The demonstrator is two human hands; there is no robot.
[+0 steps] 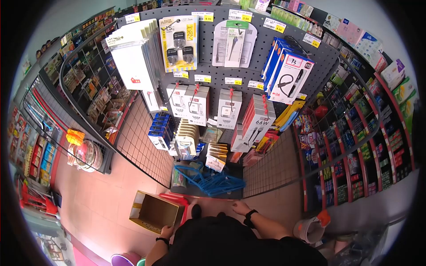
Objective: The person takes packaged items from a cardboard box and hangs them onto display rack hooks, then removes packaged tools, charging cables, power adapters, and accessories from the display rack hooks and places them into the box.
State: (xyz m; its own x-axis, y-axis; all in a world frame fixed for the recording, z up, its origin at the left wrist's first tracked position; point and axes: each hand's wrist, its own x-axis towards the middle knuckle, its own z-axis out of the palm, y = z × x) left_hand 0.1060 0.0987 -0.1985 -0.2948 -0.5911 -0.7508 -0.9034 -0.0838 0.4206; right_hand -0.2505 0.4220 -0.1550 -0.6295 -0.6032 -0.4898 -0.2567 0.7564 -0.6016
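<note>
An open cardboard box (153, 212) with a dark interior and yellowish rim is at the lower left, beside a red plastic frame (183, 205). My left hand (167, 232) is at the box's near right corner, its fingers closed on the edge. My right hand (241, 208) is held low in front of the shelf base, with loosely bent fingers and nothing visible in it. Closest to it are blue plastic hangers (217, 182) piled on the bottom shelf. Both wrists wear dark bands.
A pegboard rack (206, 48) faces me, hung with boxed cables (259, 122) and other packets. Wire mesh panels (148, 146) flank it. Stocked shelves (350, 146) line the right. A bucket (308, 231) stands at lower right, a purple tub (125, 259) at lower left.
</note>
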